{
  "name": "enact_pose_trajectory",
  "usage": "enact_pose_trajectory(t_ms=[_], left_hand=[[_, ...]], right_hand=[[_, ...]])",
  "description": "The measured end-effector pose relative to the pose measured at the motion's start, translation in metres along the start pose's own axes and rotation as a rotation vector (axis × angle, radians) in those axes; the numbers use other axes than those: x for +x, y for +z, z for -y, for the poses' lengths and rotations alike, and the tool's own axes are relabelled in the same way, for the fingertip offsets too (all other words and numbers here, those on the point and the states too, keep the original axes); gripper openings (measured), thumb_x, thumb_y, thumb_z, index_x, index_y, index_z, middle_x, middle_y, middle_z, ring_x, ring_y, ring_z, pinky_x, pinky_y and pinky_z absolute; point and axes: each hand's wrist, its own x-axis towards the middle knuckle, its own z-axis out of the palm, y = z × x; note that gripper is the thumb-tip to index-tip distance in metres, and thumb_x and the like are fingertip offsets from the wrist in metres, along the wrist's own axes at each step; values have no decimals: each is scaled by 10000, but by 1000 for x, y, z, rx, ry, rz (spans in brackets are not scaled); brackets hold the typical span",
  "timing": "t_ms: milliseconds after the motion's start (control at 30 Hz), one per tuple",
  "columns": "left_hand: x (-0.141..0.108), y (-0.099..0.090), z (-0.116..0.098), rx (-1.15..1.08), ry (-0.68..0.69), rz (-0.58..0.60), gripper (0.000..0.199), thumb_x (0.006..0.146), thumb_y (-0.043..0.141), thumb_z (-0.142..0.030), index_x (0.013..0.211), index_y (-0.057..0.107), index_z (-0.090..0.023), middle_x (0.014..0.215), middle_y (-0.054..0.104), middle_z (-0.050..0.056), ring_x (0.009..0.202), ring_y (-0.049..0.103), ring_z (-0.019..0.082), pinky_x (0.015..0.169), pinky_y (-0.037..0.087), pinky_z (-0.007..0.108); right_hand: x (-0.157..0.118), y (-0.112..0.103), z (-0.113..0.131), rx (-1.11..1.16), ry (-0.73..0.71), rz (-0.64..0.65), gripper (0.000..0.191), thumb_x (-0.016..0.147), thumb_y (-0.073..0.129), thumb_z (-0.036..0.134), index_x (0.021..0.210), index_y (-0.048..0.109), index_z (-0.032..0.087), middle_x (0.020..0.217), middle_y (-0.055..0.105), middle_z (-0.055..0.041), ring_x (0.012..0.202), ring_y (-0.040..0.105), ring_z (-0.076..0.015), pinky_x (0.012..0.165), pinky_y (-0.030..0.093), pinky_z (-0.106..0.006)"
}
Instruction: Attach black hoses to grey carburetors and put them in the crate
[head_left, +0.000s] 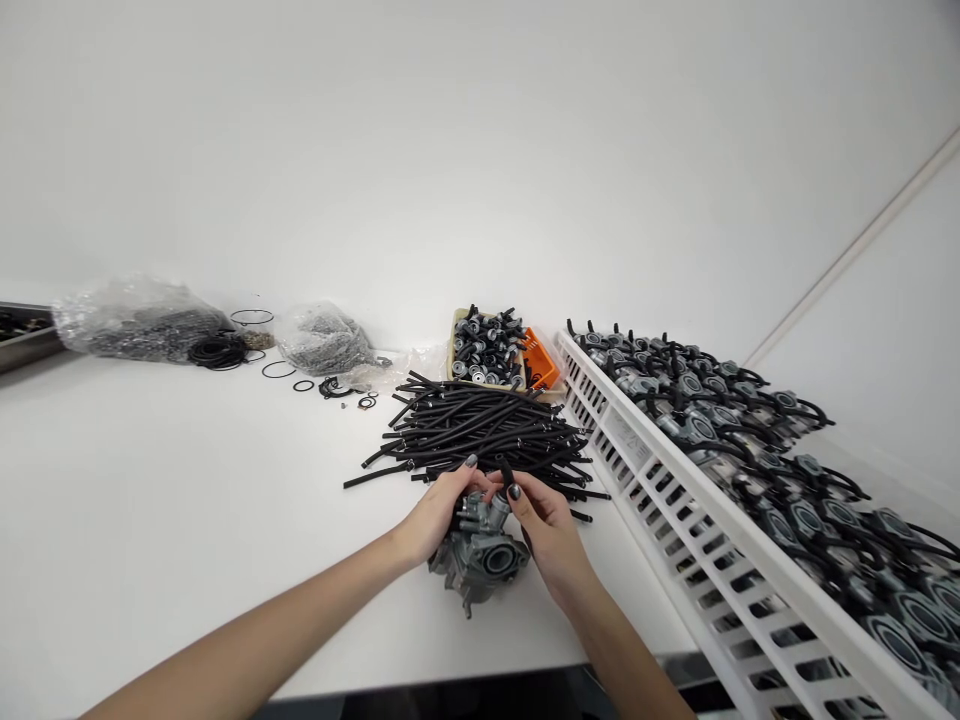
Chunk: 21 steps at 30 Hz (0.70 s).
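Note:
A grey metal carburetor (480, 562) is held just above or on the white table near its front edge; I cannot tell whether it touches. My left hand (441, 508) grips its upper left side, fingers wrapped behind it. With thumb and fingers, my right hand (546, 515) pinches a small black rubber cap (506, 472) at the top of the carburetor's round neck. The fingertips of both hands meet behind the neck, partly hidden. Right behind the hands lies a pile of black rubber hoses (487, 425), some with small metal clips.
A white slotted crate (637, 450) full of carburetors runs along the right. Behind the hoses stand a yellow tray (454, 345) of capped parts and an orange bin (541, 358). Plastic bags (326, 338) of parts, black rings (279, 369) and a metal tray (34, 345) sit farther left.

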Motion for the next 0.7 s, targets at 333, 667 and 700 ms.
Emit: enact_pose_trajectory(t_ms=[333,667,700], left_hand=[[1,0,2,-28,-12,13,536,902,299,-580,658,550,-174,626,496,-7,630,430,143,653,367,262],[2,1,4,-124,-67,-5,525,880,361,-593,659,570,-165,674,549,12,650,475,146,652,393,259],[2,1,3,-118,-61,5,526,884,360,-587,649,566,-164,668,546,9,644,467,142,650,388,257]], right_hand=[[0,-3,-3,-39,31,-16,291,809,650,471,829,719,189,789,682,-40,749,579,-168,707,438,-275],[-5,-11,-2,42,8,90,287,823,635,425,1001,716,214,927,695,-68,874,604,-216,795,452,-321],[-6,-11,-2,38,4,94,281,824,638,420,1008,713,221,916,699,-63,870,608,-214,792,453,-318]])
